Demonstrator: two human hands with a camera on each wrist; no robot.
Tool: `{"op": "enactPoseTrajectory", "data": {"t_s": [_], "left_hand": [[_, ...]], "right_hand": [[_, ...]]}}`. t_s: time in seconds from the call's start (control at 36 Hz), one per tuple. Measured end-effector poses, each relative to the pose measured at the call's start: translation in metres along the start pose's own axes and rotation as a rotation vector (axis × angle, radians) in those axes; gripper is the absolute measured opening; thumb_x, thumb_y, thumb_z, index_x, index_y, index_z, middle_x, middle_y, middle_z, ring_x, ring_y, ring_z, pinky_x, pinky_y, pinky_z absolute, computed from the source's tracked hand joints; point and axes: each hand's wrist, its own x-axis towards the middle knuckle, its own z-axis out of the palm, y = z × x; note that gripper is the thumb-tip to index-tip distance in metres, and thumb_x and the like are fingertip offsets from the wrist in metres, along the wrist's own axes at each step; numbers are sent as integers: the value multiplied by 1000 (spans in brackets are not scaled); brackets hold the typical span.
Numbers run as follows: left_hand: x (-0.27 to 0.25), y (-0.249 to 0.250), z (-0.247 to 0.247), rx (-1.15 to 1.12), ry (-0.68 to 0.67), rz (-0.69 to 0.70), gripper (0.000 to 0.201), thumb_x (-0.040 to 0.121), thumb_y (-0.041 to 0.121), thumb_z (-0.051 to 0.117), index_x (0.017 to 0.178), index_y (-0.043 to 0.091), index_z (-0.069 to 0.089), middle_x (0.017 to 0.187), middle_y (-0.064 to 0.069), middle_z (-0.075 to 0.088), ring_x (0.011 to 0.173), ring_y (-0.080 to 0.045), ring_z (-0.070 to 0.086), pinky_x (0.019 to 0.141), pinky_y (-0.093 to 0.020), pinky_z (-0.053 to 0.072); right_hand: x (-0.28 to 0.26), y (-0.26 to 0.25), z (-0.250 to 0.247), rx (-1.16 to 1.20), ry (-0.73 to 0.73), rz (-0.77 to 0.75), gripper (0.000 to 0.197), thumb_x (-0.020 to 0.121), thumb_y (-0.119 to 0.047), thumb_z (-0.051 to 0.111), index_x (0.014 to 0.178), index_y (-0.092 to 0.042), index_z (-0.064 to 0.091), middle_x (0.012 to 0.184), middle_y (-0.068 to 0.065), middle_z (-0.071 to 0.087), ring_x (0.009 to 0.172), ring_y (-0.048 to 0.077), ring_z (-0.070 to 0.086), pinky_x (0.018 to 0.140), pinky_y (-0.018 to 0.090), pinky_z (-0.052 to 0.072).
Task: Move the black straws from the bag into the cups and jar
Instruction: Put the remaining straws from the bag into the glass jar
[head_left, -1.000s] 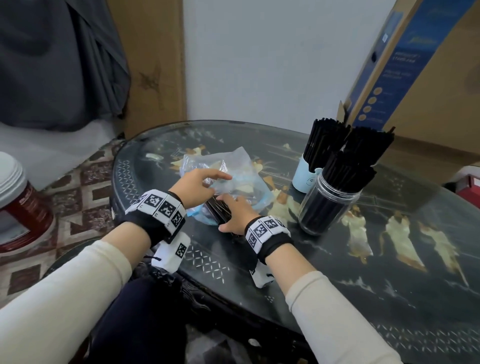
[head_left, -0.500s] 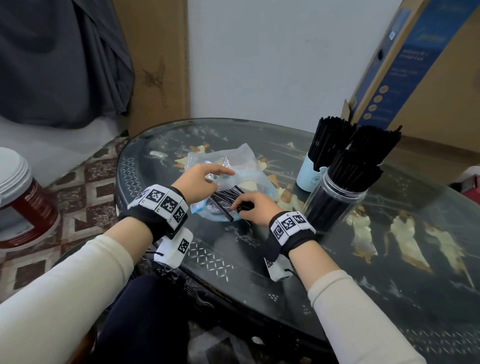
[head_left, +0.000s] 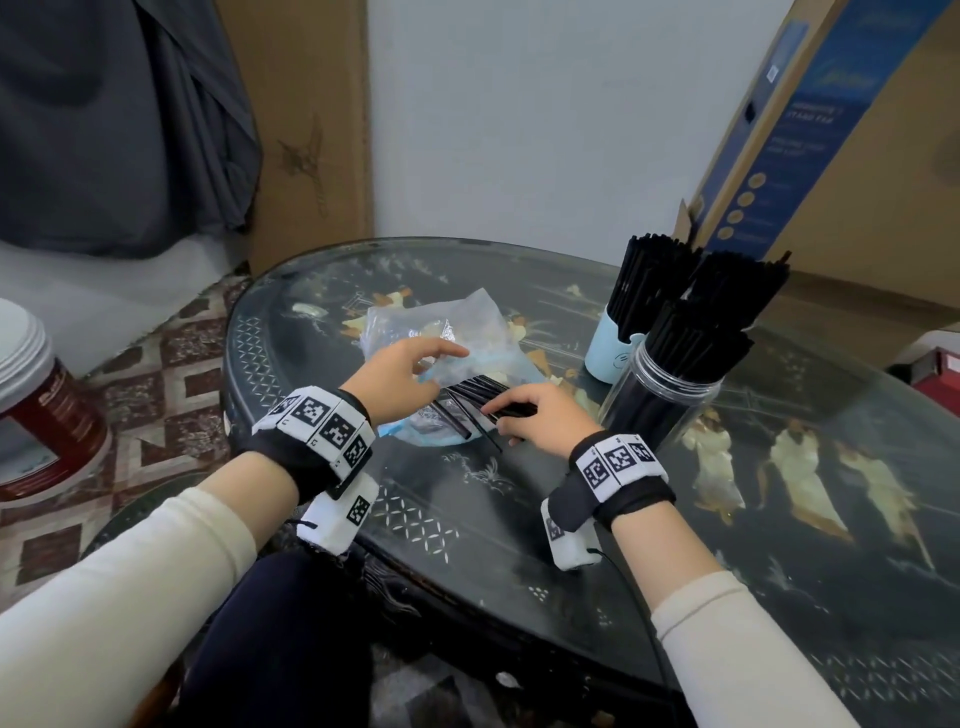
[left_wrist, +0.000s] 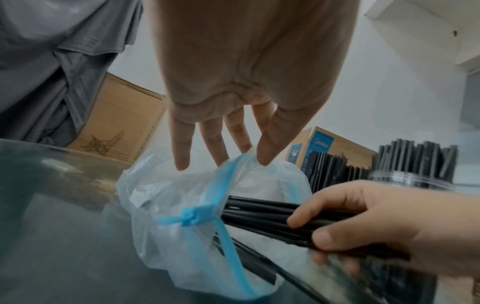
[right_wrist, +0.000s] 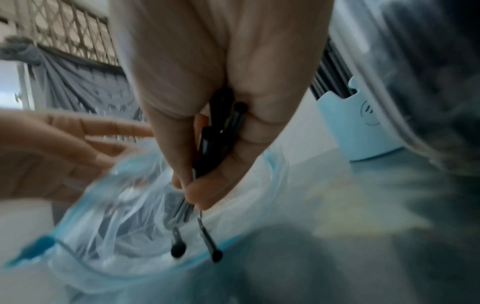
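A clear zip bag (head_left: 436, 327) with a blue rim lies on the dark table. My left hand (head_left: 441, 358) pinches the bag's blue rim (left_wrist: 246, 159) between thumb and forefinger, the other fingers straight. My right hand (head_left: 511, 415) grips a bundle of black straws (head_left: 475, 397) at the bag's mouth; their far ends still reach into the bag (right_wrist: 116, 226). Two loose straws (head_left: 462, 423) lie slanted by the mouth. To the right a clear jar (head_left: 654, 405) and a light blue cup (head_left: 610, 348) stand packed with black straws. Behind them is another bunch of straws (head_left: 737, 280), its cup hidden.
The round table (head_left: 519, 519) has a glass top with painted figures; its near edge runs by my knees. Cardboard boxes (head_left: 857, 182) lean behind the jar. A red and white bucket (head_left: 41, 405) stands on the tiled floor at left. Grey cloth (head_left: 104, 104) hangs beyond.
My right hand has drawn the bundle of straws to the right, partly out of the bag. My left hand has stayed on the bag's rim.
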Motion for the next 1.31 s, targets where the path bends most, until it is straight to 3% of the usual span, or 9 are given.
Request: {"op": "enactPoseTrajectory", "data": {"t_s": [0.25, 0.42, 0.56, 0.64, 0.75, 0.94, 1.08, 1.17, 1.31], "left_hand": [[2, 2, 21, 63, 25, -19, 55, 82, -6, 47, 121, 31, 57, 131, 1, 50, 107, -14, 48, 87, -23, 38], [6, 8, 23, -83, 13, -9, 59, 82, -13, 44, 116, 31, 63, 129, 4, 56, 117, -11, 49, 80, -15, 44], [8, 12, 22, -186, -31, 49, 52, 85, -12, 51, 120, 25, 65, 127, 1, 58, 118, -11, 51, 82, -1, 42], [10, 12, 21, -226, -65, 63, 49, 87, -8, 55, 118, 27, 66, 127, 5, 59, 119, -8, 54, 98, -20, 46], [13, 14, 18, -243, -92, 73, 49, 88, -7, 57, 115, 33, 65, 127, 8, 58, 117, -9, 57, 98, -28, 49], [15, 15, 13, -226, -24, 39, 47, 88, -9, 56, 119, 25, 64, 122, 8, 57, 117, -12, 55, 90, -17, 44], [16, 11, 13, -142, -36, 18, 48, 89, -4, 55, 121, 31, 63, 123, 8, 56, 108, -15, 59, 94, -29, 48], [16, 10, 14, -127, -29, 26, 50, 88, -5, 54, 122, 31, 62, 120, 9, 55, 103, -8, 56, 94, -23, 42], [13, 6, 17, -112, -30, 32, 51, 87, -5, 52, 120, 34, 60, 125, 5, 55, 108, -13, 55, 86, -21, 42]], "right_hand": [[-20, -1, -17, -113, -32, -12, 23, 90, -4, 61, 102, -20, 71, 80, -15, 63, 62, 11, 62, 66, 12, 50], [-8, -2, 6, -177, -26, -16, 35, 89, 1, 57, 117, -16, 66, 121, 1, 63, 109, 13, 57, 92, 16, 37], [5, 0, 24, -235, 22, 1, 35, 88, -24, 68, 121, -14, 62, 129, 6, 57, 121, 20, 51, 107, 32, 36], [11, -1, 27, -269, -2, 37, 50, 83, -33, 74, 126, -17, 55, 134, 6, 49, 123, 20, 47, 104, 29, 34], [17, -1, 30, -341, -10, 34, 53, 80, -23, 76, 127, -16, 52, 137, 7, 44, 122, 22, 47, 105, 29, 34], [16, 2, 32, -357, 15, -57, 42, 82, -5, 65, 122, -15, 56, 130, 9, 49, 115, 23, 49, 96, 24, 36], [13, 6, 32, -297, 3, -115, 38, 82, 1, 62, 116, -16, 66, 122, 8, 55, 114, 23, 51, 92, 15, 30], [6, 4, 24, -197, 15, -83, 38, 83, 2, 61, 113, -19, 70, 122, 5, 60, 107, 19, 58, 90, 16, 37], [-12, 0, 3, 8, -25, 13, 38, 86, 4, 59, 112, -20, 71, 107, -4, 64, 64, 4, 64, 50, 11, 46]]}}
